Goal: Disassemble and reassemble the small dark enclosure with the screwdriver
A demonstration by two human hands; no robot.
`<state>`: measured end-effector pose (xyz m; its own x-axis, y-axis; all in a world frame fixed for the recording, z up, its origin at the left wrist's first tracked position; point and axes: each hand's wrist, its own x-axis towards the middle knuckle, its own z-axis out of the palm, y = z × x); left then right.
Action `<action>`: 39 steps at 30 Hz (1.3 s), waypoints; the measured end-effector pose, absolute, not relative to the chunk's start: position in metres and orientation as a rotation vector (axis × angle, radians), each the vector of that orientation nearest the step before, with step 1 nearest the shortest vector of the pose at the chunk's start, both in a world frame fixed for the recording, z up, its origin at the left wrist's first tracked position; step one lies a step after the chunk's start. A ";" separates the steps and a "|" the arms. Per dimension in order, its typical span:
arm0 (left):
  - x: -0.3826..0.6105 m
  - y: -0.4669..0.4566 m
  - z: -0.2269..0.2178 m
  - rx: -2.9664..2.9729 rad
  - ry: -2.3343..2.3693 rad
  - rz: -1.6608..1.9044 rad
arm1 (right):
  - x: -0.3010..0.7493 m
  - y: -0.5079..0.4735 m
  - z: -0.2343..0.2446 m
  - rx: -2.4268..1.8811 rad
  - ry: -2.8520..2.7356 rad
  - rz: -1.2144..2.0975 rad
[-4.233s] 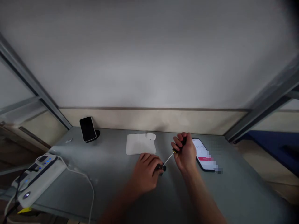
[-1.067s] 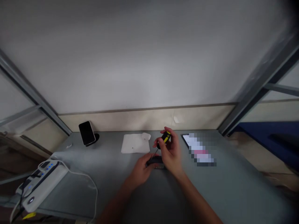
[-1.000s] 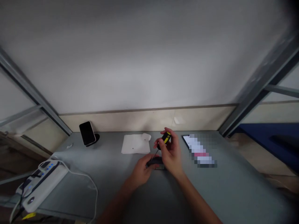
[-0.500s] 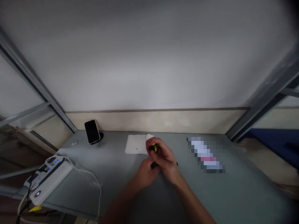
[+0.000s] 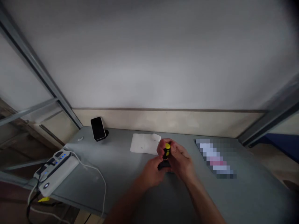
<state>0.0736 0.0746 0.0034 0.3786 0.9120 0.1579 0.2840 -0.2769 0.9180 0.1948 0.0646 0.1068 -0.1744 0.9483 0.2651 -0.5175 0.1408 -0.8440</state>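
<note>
My right hand (image 5: 181, 160) is closed around a small screwdriver with a black and yellow handle (image 5: 167, 150), held nearly upright, tip down. My left hand (image 5: 151, 171) grips a small dark object (image 5: 162, 166) on the grey table (image 5: 116, 168), right under the screwdriver. The two hands touch over this object, and most of it is hidden by my fingers. A white sheet of paper (image 5: 142, 144) with a tiny dark speck lies just behind the hands.
A dark phone (image 5: 98, 128) leans on a stand at the back left. A white power strip (image 5: 56, 168) with blue lights and a white cable sits at the left edge. A blurred-out phone screen (image 5: 216, 158) lies to the right. A small white piece (image 5: 157, 137) rests on the paper.
The screwdriver has gone from slanted to nearly upright over the dark object, and my right hand has closed in over my left. The view has shifted a little to the left.
</note>
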 end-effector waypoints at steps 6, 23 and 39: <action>0.072 0.074 0.002 1.781 1.067 0.894 | 0.195 0.074 0.116 -0.549 -1.154 1.510; 0.072 0.073 0.000 1.775 1.088 0.893 | 0.216 0.072 0.110 -0.451 -1.365 1.350; 0.072 0.071 0.005 1.770 1.010 0.890 | 0.192 0.062 0.111 -0.549 -1.280 1.091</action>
